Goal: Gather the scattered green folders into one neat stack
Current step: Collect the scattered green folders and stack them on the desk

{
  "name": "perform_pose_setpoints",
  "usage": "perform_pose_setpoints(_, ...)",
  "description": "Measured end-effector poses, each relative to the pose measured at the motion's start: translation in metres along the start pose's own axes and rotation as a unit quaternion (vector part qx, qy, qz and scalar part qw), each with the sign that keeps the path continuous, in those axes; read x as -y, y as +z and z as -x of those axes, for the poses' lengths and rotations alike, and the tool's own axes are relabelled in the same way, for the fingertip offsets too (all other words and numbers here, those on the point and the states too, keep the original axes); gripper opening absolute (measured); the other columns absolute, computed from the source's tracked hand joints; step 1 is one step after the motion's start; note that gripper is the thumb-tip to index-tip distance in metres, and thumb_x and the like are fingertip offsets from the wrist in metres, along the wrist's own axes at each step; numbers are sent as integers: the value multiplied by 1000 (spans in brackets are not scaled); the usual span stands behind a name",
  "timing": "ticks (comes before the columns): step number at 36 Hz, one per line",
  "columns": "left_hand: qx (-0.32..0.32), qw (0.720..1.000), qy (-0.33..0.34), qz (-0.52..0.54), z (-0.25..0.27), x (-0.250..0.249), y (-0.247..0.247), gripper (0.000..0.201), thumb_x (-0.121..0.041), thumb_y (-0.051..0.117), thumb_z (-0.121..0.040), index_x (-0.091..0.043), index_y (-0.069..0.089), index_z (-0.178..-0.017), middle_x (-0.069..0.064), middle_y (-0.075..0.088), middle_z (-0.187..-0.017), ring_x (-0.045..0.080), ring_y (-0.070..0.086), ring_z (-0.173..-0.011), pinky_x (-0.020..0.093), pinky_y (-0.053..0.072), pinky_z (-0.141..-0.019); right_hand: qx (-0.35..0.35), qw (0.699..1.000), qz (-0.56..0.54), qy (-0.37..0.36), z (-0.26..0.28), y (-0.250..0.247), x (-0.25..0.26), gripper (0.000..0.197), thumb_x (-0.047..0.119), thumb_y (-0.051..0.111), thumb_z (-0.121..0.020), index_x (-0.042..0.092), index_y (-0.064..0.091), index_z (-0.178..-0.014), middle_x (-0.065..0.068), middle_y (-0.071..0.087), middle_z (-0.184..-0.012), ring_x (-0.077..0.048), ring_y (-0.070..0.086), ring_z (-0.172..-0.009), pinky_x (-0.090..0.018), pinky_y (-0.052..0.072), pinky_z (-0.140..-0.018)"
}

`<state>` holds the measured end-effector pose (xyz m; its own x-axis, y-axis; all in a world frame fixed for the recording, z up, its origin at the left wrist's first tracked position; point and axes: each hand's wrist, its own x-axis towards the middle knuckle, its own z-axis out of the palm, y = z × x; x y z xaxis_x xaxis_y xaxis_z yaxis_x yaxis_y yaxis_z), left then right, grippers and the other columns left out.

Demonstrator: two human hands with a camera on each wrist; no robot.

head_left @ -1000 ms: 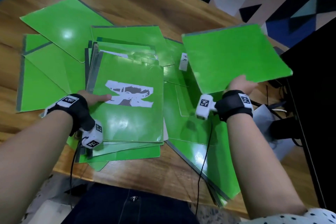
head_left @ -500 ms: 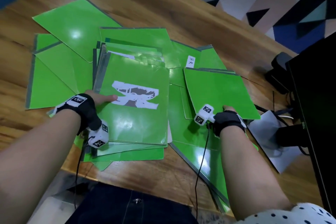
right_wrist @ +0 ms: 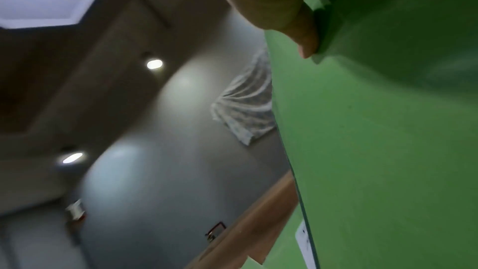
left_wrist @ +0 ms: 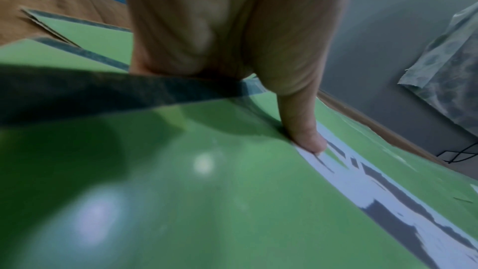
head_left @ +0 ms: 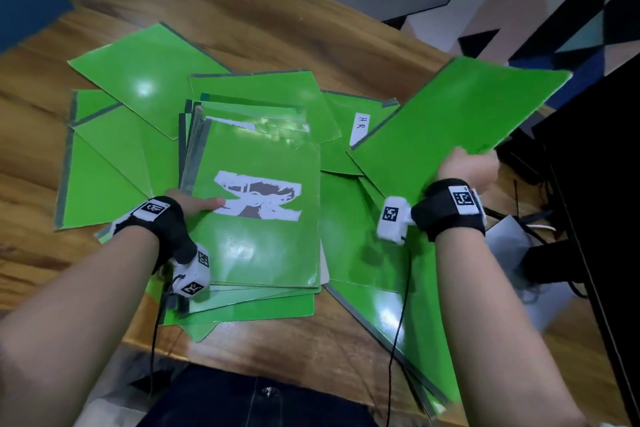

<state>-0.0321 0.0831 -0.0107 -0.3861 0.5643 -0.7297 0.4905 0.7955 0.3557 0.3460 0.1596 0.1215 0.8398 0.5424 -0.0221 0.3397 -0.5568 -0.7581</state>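
Judging by the glare on their covers, these folders are thin, light and slick, stiff enough to stay flat when held by one edge but ready to skate off each other, so take each one at an edge or corner with thumb on top and fingers beneath, and keep it low as it travels. Your right hand [head_left: 465,170] already does this: it pinches the near edge of one lifted folder [head_left: 460,114], which tilts up over the right side of the table [head_left: 311,28], clear of the sheets below; the right wrist view shows a fingertip [right_wrist: 305,34] pressed on its green face. Your left hand [head_left: 195,204] grips the left edge of the stack [head_left: 256,253] in the middle of the table, thumb [left_wrist: 304,130] flat on the top cover beside the torn white label [head_left: 261,196], the other fingers tucked down past the edge where you cannot see them. That stack is ragged at its near end, so it will likely need squaring. Loose folders [head_left: 104,166] still fan out to its left, behind it, and along the near right edge of the table, one carrying an HR tag [head_left: 360,128].
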Motion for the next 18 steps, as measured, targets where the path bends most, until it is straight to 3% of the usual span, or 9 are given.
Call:
perform_pose_setpoints(4, 5, 1000, 2, -1, 4, 0, -2, 98, -55, 72, -70, 5, 35, -138, 23, 49, -131, 33, 51, -105, 39, 44, -88, -14, 989, 14, -147, 16, -16, 30, 36, 18, 60, -91, 2, 54, -122, -10, 54, -130, -28, 55, -117, -35, 42, -97)
perform_pose_setpoints(8, 8, 1000, 2, -4, 6, 0, -3, 101, -56, 73, -68, 4, 34, -139, 22, 47, -135, 34, 50, -117, 41, 44, -96, -5, 961, -2, -277, 26, -30, 49, 24, 19, 64, -88, 3, 58, -105, -8, 59, -114, -21, 58, -105, -35, 44, -96)
perform_pose_setpoints(12, 11, 1000, 5, 1, 8, -1, -4, 99, -56, 71, -70, 4, 34, -139, 22, 46, -136, 34, 49, -119, 41, 43, -98, 127, 948, -108, -270, 30, -36, 56, 21, 21, 70, -83, 13, 62, -102, 5, 62, -101, -10, 59, -93, -30, 48, -89)
perform_pose_setpoints(14, 23, 1000, 6, 10, 11, -1, -6, 96, -57, 66, -74, 4, 33, -140, 22, 44, -138, 35, 48, -121, 40, 42, -99, 222, 932, -172, -229, 38, -36, 53, 22, 15, 70, -83, 16, 62, -104, 5, 65, -103, -6, 62, -92, -22, 49, -82)
perform_pose_setpoints(15, 31, 999, 8, 21, 12, -2, -7, 92, -58, 62, -78, 3, 33, -141, 22, 42, -140, 35, 46, -123, 39, 41, -100, 259, 927, -181, -203, 42, -32, 48, 30, 14, 70, -82, 13, 60, -110, 1, 65, -110, -9, 62, -97, -24, 49, -84)
perform_pose_setpoints(18, 54, 993, 10, 104, 15, -1, -10, 85, -63, 45, -86, -4, 30, -145, 20, 33, -148, 36, 39, -131, 40, 35, -103, 333, 925, -144, -113, 57, -13, 25, 76, 26, 76, -73, 5, 41, -137, -12, 50, -139, -26, 49, -125, -46, 39, -105)
